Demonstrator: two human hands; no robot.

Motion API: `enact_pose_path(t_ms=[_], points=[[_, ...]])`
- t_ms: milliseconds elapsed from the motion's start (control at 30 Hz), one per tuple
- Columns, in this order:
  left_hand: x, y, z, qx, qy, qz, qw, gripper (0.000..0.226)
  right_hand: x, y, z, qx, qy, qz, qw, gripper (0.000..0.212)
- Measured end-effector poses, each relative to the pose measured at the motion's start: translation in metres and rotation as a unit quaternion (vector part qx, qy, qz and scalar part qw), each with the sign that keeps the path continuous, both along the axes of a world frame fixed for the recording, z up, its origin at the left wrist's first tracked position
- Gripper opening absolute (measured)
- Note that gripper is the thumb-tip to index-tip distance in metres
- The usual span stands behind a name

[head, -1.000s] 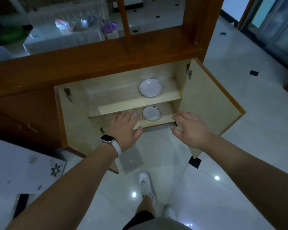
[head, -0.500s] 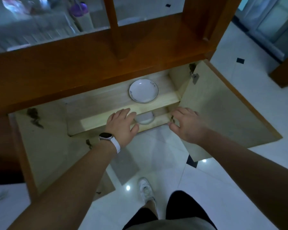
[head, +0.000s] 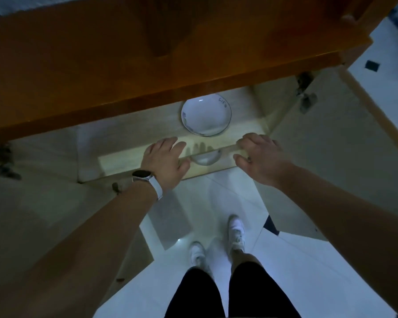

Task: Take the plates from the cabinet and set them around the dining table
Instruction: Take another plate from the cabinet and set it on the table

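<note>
Looked steeply down into an open cabinet (head: 147, 53) of dark wood, both doors swung wide: left door (head: 32, 214) and right door (head: 331, 168), pale on the inner faces. Found two plates inside, neither taken out. Saw the upper plate (head: 206, 115), white with a thin dark rim line and small marks, lying flat on the upper shelf (head: 124, 131), right of centre, partly tucked beneath the cabinet's top edge. Made out the lower plate (head: 205, 158) on the level below, mostly hidden by the shelf's front edge, with only a curved sliver on view.

Held the left hand (head: 166, 161) palm down over that front edge, just left of the lower plate, fingers spread and straight, gripping nothing; wore a watch (head: 143, 175) with a pale strap on that wrist. Held the right hand (head: 260, 159) likewise palm down near the shelf's right end, fingers loosely extended, empty, thumb pointing towards the lower plate. Touched neither plate, with the lower plate lying between the two hands. Could not tell whether resting on the shelf edge or hovering just above.

Cast a finger shadow (head: 200, 148) on the shelf between upper plate and front edge. Stood on a glossy white floor (head: 308, 271) in white shoes (head: 236, 232) and dark shorts (head: 193, 294). Noted a metal hinge (head: 305, 92) at the right door's top corner and a dark inlay (head: 372, 65) in the tile far right.
</note>
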State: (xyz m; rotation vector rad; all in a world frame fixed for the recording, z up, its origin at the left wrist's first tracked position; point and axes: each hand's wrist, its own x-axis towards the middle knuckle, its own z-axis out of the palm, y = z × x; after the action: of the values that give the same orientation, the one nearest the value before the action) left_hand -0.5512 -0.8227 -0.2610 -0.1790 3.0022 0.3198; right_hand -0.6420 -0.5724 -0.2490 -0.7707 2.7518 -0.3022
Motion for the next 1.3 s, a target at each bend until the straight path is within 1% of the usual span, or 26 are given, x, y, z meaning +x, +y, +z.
enact_pose_path(t_ms=[133,200,233,267,333,400,467,533,600,667,700,767,900,933,1033,1167,1233,1300], points=[[-0.032,-0.010,-0.055,-0.009,0.025,0.015,1.000,0.059,-0.033,-0.009,-0.065,-0.032,0.021,-0.007,0.999,0.067],[-0.048,-0.012,-0.080,-0.016,0.047,0.018,0.999,0.053,-0.048,-0.014,-0.095,-0.022,0.031,-0.025,0.999,0.066],[-0.056,-0.013,-0.092,-0.017,0.058,0.024,0.998,0.051,-0.055,-0.017,-0.107,-0.023,0.032,-0.048,0.998,0.062],[-0.063,-0.013,-0.104,-0.015,0.066,0.033,0.997,0.049,-0.063,-0.020,-0.119,-0.031,0.023,-0.076,0.996,0.056],[-0.079,-0.015,-0.126,0.013,0.068,0.058,0.996,0.050,-0.080,-0.027,-0.140,-0.064,-0.024,-0.127,0.990,0.049],[-0.094,-0.019,-0.146,0.060,0.069,0.096,0.991,0.051,-0.099,-0.034,-0.159,-0.115,-0.074,-0.172,0.976,0.046],[-0.109,-0.023,-0.160,0.105,0.061,0.143,0.982,0.046,-0.117,-0.041,-0.174,-0.170,-0.106,-0.211,0.957,0.046],[-0.121,-0.024,-0.169,0.162,0.056,0.207,0.963,0.037,-0.132,-0.048,-0.182,-0.216,-0.124,-0.229,0.941,0.044],[-0.133,-0.026,-0.176,0.233,0.046,0.278,0.931,0.035,-0.145,-0.057,-0.188,-0.244,-0.129,-0.242,0.930,0.043],[-0.146,-0.031,-0.185,0.281,0.040,0.321,0.904,0.032,-0.158,-0.065,-0.196,-0.262,-0.137,-0.258,0.920,0.043],[-0.154,-0.035,-0.189,0.284,0.042,0.327,0.900,0.030,-0.165,-0.069,-0.200,-0.273,-0.142,-0.266,0.914,0.043],[-0.166,-0.042,-0.195,0.276,0.044,0.319,0.906,0.033,-0.178,-0.075,-0.206,-0.297,-0.154,-0.279,0.900,0.041],[-0.181,-0.048,-0.207,0.306,0.053,0.303,0.901,0.041,-0.194,-0.078,-0.210,-0.318,-0.185,-0.266,0.891,0.028],[-0.184,-0.048,-0.207,0.313,0.053,0.304,0.898,0.039,-0.196,-0.079,-0.210,-0.319,-0.199,-0.266,0.888,0.027],[-0.190,-0.044,-0.210,0.329,0.054,0.300,0.894,0.023,-0.198,-0.081,-0.211,-0.330,-0.230,-0.251,0.880,0.026],[-0.190,-0.035,-0.214,0.341,0.075,0.312,0.884,0.017,-0.199,-0.082,-0.216,-0.370,-0.271,-0.260,0.850,0.023],[-0.188,-0.032,-0.217,0.365,0.090,0.326,0.867,0.019,-0.197,-0.082,-0.217,-0.399,-0.283,-0.263,0.831,0.024],[-0.183,-0.028,-0.217,0.402,0.103,0.350,0.840,0.025,-0.190,-0.081,-0.216,-0.434,-0.295,-0.267,0.808,0.025]])
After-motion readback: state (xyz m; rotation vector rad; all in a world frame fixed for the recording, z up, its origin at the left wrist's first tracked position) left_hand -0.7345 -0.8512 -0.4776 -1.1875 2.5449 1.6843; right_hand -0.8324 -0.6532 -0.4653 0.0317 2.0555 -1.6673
